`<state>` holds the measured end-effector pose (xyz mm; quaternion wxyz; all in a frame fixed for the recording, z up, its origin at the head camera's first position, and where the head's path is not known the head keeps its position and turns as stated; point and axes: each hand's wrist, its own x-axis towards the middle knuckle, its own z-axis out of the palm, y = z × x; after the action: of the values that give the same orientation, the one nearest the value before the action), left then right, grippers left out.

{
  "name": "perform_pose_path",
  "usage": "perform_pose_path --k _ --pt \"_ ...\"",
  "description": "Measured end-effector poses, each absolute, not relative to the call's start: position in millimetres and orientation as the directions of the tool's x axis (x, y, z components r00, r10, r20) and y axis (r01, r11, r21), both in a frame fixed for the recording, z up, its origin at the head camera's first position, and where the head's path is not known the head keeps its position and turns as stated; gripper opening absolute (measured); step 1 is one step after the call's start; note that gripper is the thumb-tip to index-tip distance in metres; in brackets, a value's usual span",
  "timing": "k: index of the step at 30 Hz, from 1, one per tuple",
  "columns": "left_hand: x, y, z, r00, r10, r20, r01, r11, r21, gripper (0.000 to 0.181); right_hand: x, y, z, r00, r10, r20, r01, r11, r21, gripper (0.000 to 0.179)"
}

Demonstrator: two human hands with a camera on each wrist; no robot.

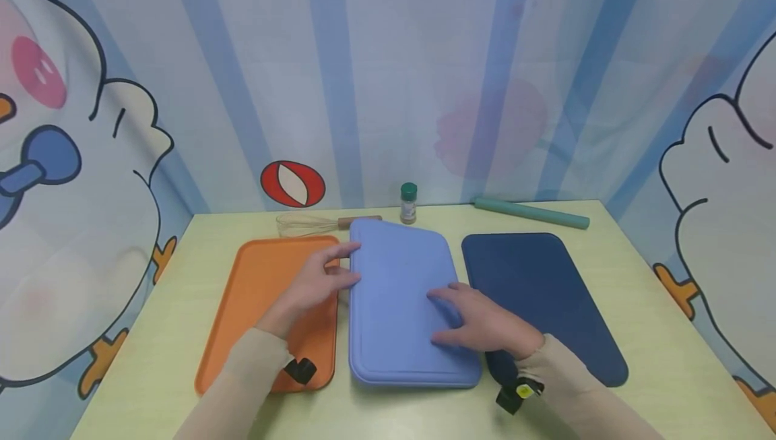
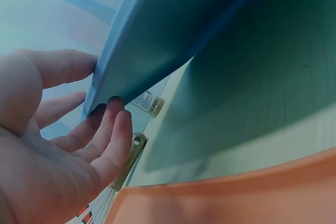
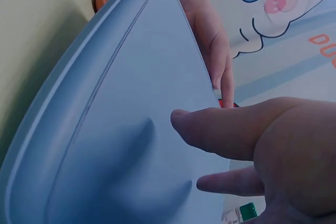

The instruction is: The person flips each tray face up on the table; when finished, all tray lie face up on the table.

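A light blue tray (image 1: 397, 305) with rounded corners is held up off the table in the middle. My left hand (image 1: 309, 286) grips its left edge; in the left wrist view the thumb meets the edge and fingertips (image 2: 116, 103) reach under it. Over the tray's right part is my right hand (image 1: 488, 322), fingers spread. In the right wrist view its thumb (image 3: 210, 129) stands apart from the tray face (image 3: 131, 87), over shadows. An orange tray (image 1: 273, 278) lies left under my left forearm, and a dark blue tray (image 1: 533, 278) lies to the right.
Along the back of the pale table (image 1: 642, 359) lie a whisk (image 1: 309, 225) and a green rolling pin (image 1: 530, 213). Between them stands a small green-capped jar (image 1: 409, 204). A printed striped cloth (image 1: 394, 89) hangs behind the table.
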<state>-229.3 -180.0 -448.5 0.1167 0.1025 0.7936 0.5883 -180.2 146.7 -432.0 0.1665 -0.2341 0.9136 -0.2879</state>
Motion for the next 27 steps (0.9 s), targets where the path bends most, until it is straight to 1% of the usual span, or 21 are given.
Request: perform_pose_path --k 9,21,27 --pt "-229.5 -176.1 -441.2 -0.953 0.302 -0.039 0.053 0.291 0.955 0.062 -178.1 125.1 -413.3 -0.785 -0.608 -0.121 -0.401 0.647 -0.649 0.062" --pt "-231.4 -172.0 -433.0 -0.958 0.285 -0.041 0.052 0.31 0.949 0.061 -174.4 90.7 -391.1 -0.74 -0.671 -0.046 -0.482 0.577 -0.659 0.058" --pt "-233.1 -170.4 -430.6 -0.955 0.297 -0.022 0.075 0.311 0.948 0.061 -173.7 77.4 -385.2 -0.74 -0.672 -0.034 -0.491 0.573 -0.657 0.057"
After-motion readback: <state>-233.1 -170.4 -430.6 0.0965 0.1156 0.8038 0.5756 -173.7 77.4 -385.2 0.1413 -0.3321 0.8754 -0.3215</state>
